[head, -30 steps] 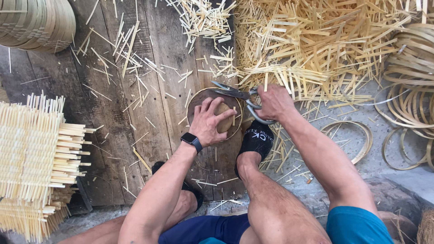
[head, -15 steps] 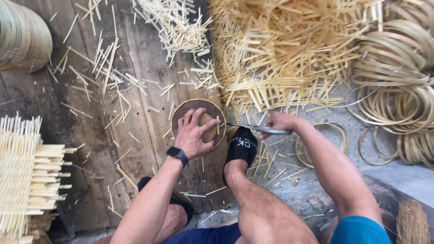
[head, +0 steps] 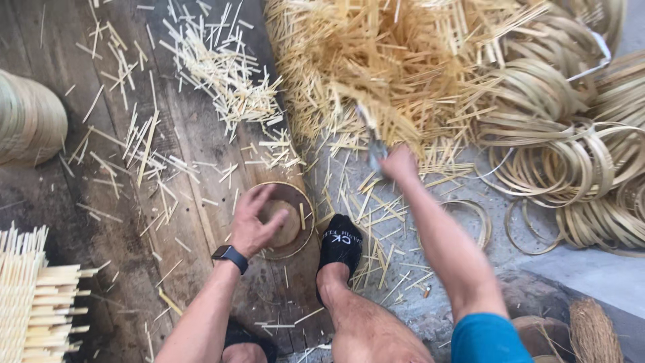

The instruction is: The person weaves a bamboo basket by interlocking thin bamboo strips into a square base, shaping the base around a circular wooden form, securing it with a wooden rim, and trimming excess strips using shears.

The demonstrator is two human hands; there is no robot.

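Note:
My left hand point(head: 255, 222), with a black watch on its wrist, lies on a small round bamboo frame point(head: 302, 208) that rests flat on the wooden boards, fingers curled over its inner disc. My right hand point(head: 400, 165) is stretched out to the edge of the big heap of bamboo strips point(head: 376, 67). It grips a pair of metal shears point(head: 373, 141), which are blurred and point up into the strips. My foot in a black slipper point(head: 339, 245) stands just right of the round frame.
Several loose bamboo rings point(head: 571, 141) pile up at the right. A stack of woven discs point(head: 30, 121) sits at the left edge and a woven mat point(head: 27, 302) at the bottom left. Cut strips point(head: 222, 74) litter the boards. A fibre bundle point(head: 594, 329) lies at the bottom right.
My right hand has swung the shears away from the round frame and up to the strip heap. The left hand stays on the frame. The view has shifted right.

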